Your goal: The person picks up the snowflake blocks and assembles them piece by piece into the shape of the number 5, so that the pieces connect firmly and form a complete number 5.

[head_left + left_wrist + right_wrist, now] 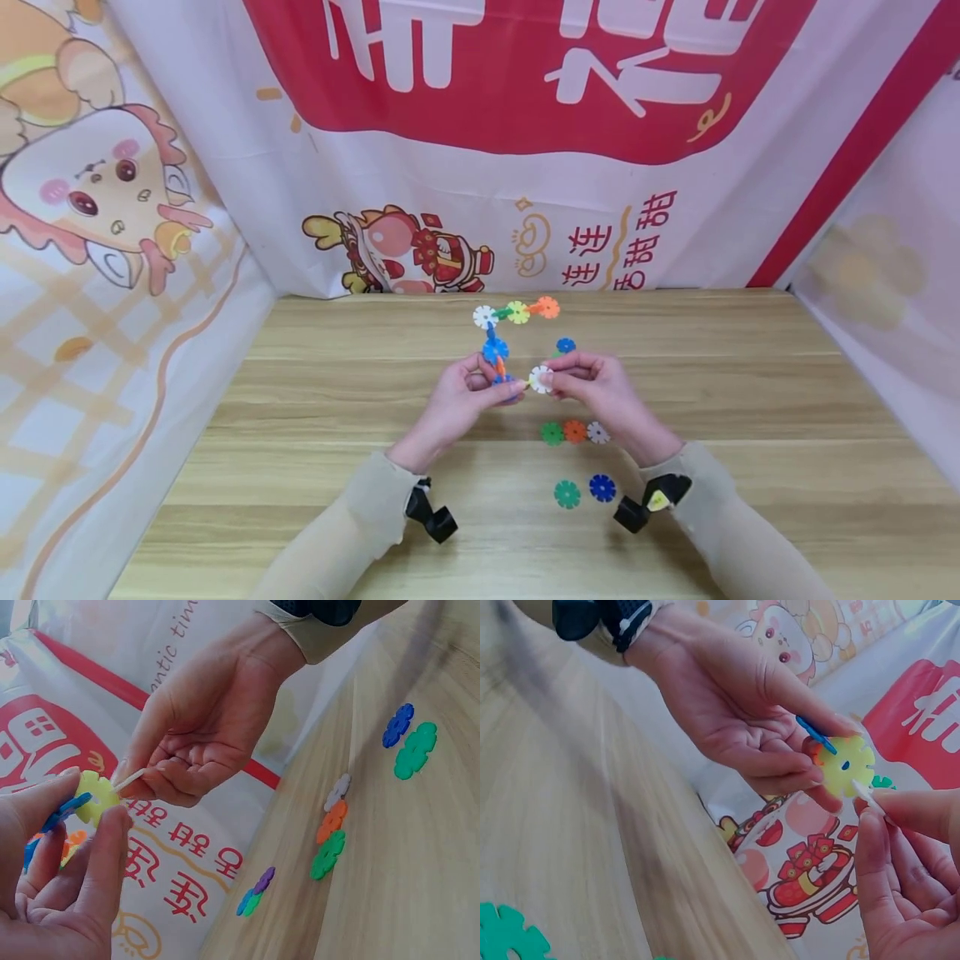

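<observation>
Notched plastic flower discs are linked edge to edge in a chain, with a blue disc (495, 350), a white corner disc (485, 317) and an orange end disc (547, 307). My left hand (453, 398) holds the chain's near end, pinching around a blue disc and a yellow disc (97, 799). Between thumb and fingertips, my right hand (600, 390) pinches a white disc (539, 379). In the right wrist view, that white disc stands edge-on against the yellow disc's (844, 766) rim. How deep the notches sit together I cannot tell.
On the wooden table (300, 467) lie a green disc (552, 433), an orange disc (574, 431) and a white disc (597, 432) in a row. Nearer are another green disc (567, 494) and a dark blue one (602, 487). A small cluster (255, 892) lies beyond my right hand.
</observation>
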`<action>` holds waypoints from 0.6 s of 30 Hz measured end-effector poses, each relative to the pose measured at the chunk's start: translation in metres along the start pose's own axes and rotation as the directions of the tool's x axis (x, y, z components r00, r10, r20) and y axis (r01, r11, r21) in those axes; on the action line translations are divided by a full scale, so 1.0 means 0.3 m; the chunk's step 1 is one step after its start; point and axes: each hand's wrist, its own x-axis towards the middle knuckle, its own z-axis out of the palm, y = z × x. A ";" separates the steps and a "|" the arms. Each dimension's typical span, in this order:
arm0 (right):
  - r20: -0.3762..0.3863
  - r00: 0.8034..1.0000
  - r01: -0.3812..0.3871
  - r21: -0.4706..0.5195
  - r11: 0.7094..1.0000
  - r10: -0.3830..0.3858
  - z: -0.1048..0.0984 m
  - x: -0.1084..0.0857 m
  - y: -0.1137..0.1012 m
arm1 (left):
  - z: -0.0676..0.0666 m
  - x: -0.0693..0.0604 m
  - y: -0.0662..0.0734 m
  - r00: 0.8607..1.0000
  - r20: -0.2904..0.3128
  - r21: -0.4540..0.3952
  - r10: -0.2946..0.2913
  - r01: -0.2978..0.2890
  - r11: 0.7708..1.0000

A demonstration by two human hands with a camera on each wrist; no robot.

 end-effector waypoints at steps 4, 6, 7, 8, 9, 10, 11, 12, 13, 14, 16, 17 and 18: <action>0.000 1.000 -0.005 0.088 0.996 0.005 0.004 -0.004 0.000 | 0.004 0.001 -0.001 1.000 0.002 -0.013 0.028 -0.028 1.000; -0.001 1.000 0.001 0.109 0.994 -0.001 0.005 -0.004 -0.001 | 0.007 0.001 0.000 0.999 0.002 -0.011 0.045 -0.045 0.999; -0.001 1.000 0.006 0.108 0.994 -0.006 0.005 -0.004 -0.002 | 0.009 0.001 0.001 0.999 -0.005 -0.005 0.050 -0.050 0.999; -0.001 1.000 0.011 0.108 0.994 -0.011 0.004 -0.003 -0.003 | 0.011 0.001 0.001 0.998 -0.012 0.000 0.054 -0.054 0.999; 0.004 1.000 0.013 0.104 0.994 -0.014 0.004 -0.003 -0.003 | 0.013 0.000 0.001 0.998 -0.019 0.001 0.056 -0.056 0.998; 0.009 1.000 0.011 0.101 0.995 -0.012 0.003 -0.003 -0.003 | 0.015 0.000 0.001 0.998 -0.029 0.002 0.059 -0.059 0.998; 0.016 1.000 0.006 0.093 0.996 -0.008 0.002 -0.004 -0.003 | 0.017 0.000 -0.001 0.997 -0.040 0.001 0.063 -0.063 0.998; 0.024 1.000 0.001 0.086 0.996 -0.003 0.001 -0.004 -0.002 | 0.018 0.000 -0.004 0.997 -0.051 -0.005 0.064 -0.064 0.998; 0.033 0.999 -0.002 0.076 0.997 -0.001 0.000 -0.005 -0.001 | 0.018 0.000 -0.007 0.996 -0.060 -0.005 0.065 -0.066 0.998; 0.041 0.999 -0.001 0.066 0.998 -0.002 -0.001 -0.004 0.001 | 0.017 0.000 -0.010 0.996 -0.062 -0.010 0.072 -0.072 0.997; 0.046 0.999 0.012 0.049 0.999 -0.015 -0.006 -0.002 0.004 | 0.014 0.001 -0.016 0.995 -0.060 -0.001 0.084 -0.084 0.996; 0.042 0.999 0.023 0.042 0.999 -0.024 -0.008 0.000 0.004 | 0.009 0.000 -0.019 0.995 -0.051 0.011 0.084 -0.084 0.996; 0.038 0.999 0.034 0.042 0.999 -0.035 -0.012 0.003 0.005 | 0.002 -0.001 -0.021 0.996 -0.035 0.039 0.083 -0.082 0.996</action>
